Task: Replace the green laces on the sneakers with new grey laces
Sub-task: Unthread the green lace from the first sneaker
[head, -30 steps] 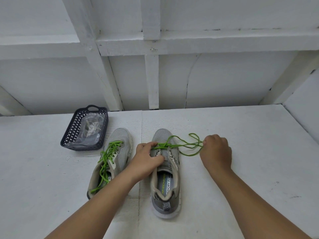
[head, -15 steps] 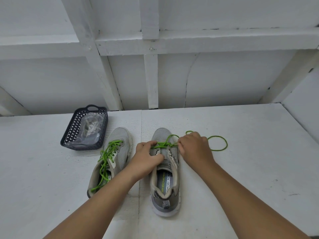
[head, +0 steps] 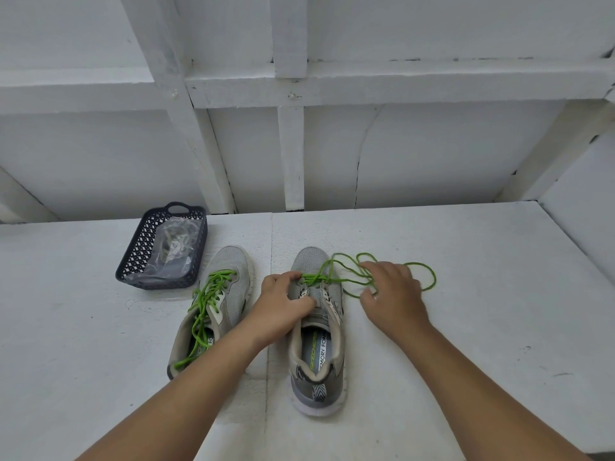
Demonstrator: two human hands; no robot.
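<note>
Left hand (head: 289, 306) steadies the right-side sneaker (head: 317, 331) while the right hand (head: 392, 296) works its green lace (head: 349, 276).

The left hand's fingers curl over the tongue; the right hand's fingers bend among the loose loops (a firm pinch isn't clear). The other sneaker (head: 216, 304), fully laced, lies just beside it, and a dark basket (head: 133, 261) holds bagged laces (head: 173, 247).

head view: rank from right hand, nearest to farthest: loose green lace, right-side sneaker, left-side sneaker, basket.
From the right hand:
1. Loose green lace: under and around its fingers, on the table.
2. Right-side sneaker: just to its left, held by the left hand.
3. Left-side sneaker: further left, still laced.
4. Basket: far left, at the back.
</note>
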